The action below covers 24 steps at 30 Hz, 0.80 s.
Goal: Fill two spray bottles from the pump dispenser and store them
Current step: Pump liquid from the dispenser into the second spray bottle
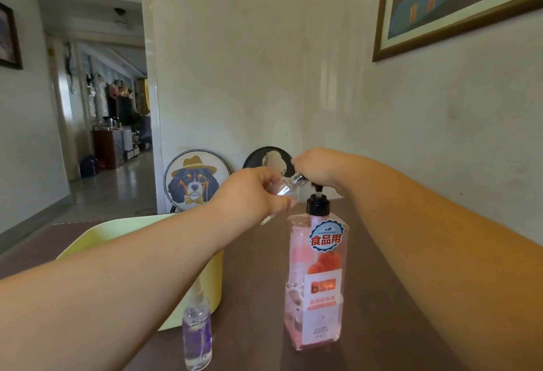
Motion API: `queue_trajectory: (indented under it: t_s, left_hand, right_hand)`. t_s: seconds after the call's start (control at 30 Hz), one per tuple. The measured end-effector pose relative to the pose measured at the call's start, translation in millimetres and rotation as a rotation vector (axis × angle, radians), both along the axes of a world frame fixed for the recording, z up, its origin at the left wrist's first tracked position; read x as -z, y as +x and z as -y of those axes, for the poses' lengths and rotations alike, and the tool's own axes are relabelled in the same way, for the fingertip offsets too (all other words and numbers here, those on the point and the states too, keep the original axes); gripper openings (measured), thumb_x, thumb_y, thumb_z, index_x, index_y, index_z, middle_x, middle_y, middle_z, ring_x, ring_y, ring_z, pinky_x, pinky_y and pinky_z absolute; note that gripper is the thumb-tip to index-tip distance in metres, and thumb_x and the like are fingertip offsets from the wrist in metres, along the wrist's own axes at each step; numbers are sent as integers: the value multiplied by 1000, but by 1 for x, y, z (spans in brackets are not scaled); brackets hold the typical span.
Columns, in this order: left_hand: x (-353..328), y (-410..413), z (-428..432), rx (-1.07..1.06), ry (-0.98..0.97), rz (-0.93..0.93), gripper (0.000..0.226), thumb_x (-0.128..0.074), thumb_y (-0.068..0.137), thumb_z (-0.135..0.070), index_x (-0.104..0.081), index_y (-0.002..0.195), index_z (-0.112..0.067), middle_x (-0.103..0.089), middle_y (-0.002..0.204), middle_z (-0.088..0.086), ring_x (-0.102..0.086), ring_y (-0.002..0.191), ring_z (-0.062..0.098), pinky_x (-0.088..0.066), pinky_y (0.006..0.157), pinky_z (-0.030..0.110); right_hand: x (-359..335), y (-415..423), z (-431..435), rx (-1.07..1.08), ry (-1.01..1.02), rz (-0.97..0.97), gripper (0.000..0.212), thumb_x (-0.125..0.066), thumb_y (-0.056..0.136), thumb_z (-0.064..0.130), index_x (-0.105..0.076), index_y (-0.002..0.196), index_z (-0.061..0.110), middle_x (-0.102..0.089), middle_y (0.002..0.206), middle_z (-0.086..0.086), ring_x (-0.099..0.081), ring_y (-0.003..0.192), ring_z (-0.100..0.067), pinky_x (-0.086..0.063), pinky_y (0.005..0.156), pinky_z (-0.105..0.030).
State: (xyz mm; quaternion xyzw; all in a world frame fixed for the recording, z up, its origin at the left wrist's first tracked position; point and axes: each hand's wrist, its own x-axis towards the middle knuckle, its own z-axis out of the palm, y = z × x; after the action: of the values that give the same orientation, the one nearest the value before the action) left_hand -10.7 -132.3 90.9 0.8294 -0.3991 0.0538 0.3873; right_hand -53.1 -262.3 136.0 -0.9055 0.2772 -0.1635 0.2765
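Pump dispenser (316,279): tall clear bottle of pink liquid, black collar and pump stem, upright on the dark brown bench (255,282), near right of centre. Round blue-edged badge reads "食品用" in red; below it, pictured red fruit and an orange-and-white label whose small print is too blurred to read.

Spray bottle, first (286,190): small, clear, silver neck, held tilted in the air just above and left of the pump stem. Left hand (252,193) has its fingers clamped around the body; right hand (316,166) is closed over the silver neck end and over the pump head, which it hides.

Spray bottle, second (197,332): clear, pale violet tint, pale cap, upright at the near edge of the bench, partly behind the left forearm, just beside the tub.

Tub (205,282): pale yellow plastic, on the bench at left.

Round plaque (195,179): against the far wall, dog in hat and bow tie. Dark round plaque (264,157) beside it.
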Motion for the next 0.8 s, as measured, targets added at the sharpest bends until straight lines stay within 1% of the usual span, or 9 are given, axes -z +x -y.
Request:
queue_trajectory:
  t_s: [0.07,0.17,0.23,0.4,0.47,0.6,0.67,0.73,0.8]
  left_hand:
    - [6,0,1,10,14,-16,47,-72,79,-33,-61,121,-18,-68,109,5,-63,103,23,-52,93,37]
    - [12,0,1,12,15,-24,46,-72,78,-34,-61,120,-18,-64,99,0,-63,98,22,-53,91,35]
    - [10,0,0,11,15,-26,48,-72,78,-34,-61,122,-18,-60,96,-2,-61,96,20,-51,90,33]
    - [-4,-1,-2,-15,34,23,51,-71,80,-35,-58,127,-20,-66,113,1,-62,106,20,-51,95,33]
    - [-2,1,-2,-10,50,19,47,-72,79,-34,-61,122,-20,-69,113,2,-64,104,21,-52,94,34]
    - [4,0,-1,8,52,1,47,-72,79,-33,-63,122,-20,-69,114,2,-65,104,21,-52,94,31]
    - [3,-1,-1,6,51,-1,48,-72,79,-33,-62,124,-20,-68,117,2,-64,107,21,-51,96,33]
    - [-1,-2,-2,2,48,4,49,-72,79,-34,-62,125,-20,-68,118,3,-64,107,21,-51,96,34]
    - [-5,-3,-2,-1,37,17,49,-71,80,-34,-61,126,-20,-68,117,4,-63,107,22,-51,96,36]
  right_hand:
    - [5,3,5,-66,-131,-77,36,-37,100,12,-52,131,3,-53,92,-5,-51,78,-18,-42,59,-22]
    - [13,3,1,1,-188,-138,34,-39,99,10,-53,129,2,-57,100,-10,-48,84,-18,-45,73,-27]
    - [12,3,-1,-30,-316,-195,32,-41,98,7,-54,127,1,-51,98,-9,-46,86,-19,-40,67,-24]
    - [-2,3,6,-42,-8,-20,36,-39,97,9,-53,130,3,-50,101,-5,-47,90,-20,-45,67,-25]
    - [3,4,8,-65,-70,-29,36,-38,98,9,-52,131,3,-50,100,-5,-47,90,-21,-47,73,-28]
    - [16,7,3,-28,-166,-101,32,-41,98,8,-54,127,2,-53,90,-5,-47,85,-21,-41,67,-24]
    - [15,6,3,-29,-294,-156,31,-45,96,6,-55,125,2,-58,101,-9,-47,84,-20,-44,77,-28]
    - [8,7,7,-60,-218,-119,32,-44,97,9,-55,126,2,-60,109,-9,-48,87,-19,-49,82,-30]
    - [0,6,10,-77,-120,-51,35,-40,97,12,-54,128,3,-56,105,-7,-48,89,-20,-47,66,-25]
